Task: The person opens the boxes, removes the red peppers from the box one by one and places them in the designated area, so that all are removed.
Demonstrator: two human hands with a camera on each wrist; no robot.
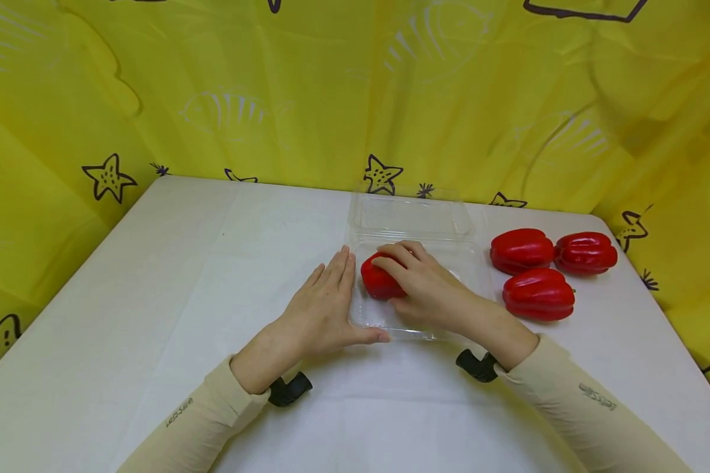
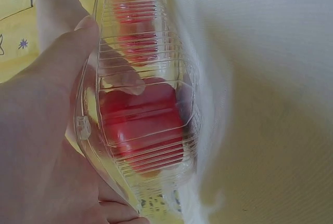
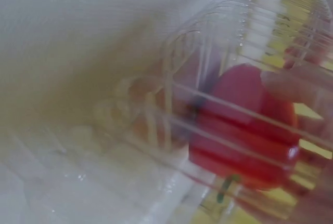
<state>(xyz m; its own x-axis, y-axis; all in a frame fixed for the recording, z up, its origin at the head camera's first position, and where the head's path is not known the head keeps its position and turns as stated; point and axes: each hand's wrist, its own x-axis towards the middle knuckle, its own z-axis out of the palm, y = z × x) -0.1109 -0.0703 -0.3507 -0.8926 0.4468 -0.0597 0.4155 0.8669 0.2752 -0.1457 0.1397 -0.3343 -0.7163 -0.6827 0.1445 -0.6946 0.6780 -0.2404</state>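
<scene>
A red bell pepper (image 1: 376, 279) sits inside the base of a clear plastic clamshell box (image 1: 368, 314), toward its left side. My right hand (image 1: 428, 289) reaches into the box and grips that pepper from above with curled fingers. Along the box's left edge lies my left hand (image 1: 325, 307), fingers straight and thumb stretched along the front rim. In the left wrist view the pepper (image 2: 145, 125) shows through the ribbed wall. The right wrist view is blurred, but the pepper (image 3: 242, 130) and its green stem are visible through the plastic.
The box's hinged lid (image 1: 411, 217) lies folded back toward the yellow curtain (image 1: 307, 85). Right of the box, three more red bell peppers are grouped: one at the front (image 1: 538, 294), two behind. A white cloth covers the table (image 1: 171, 276).
</scene>
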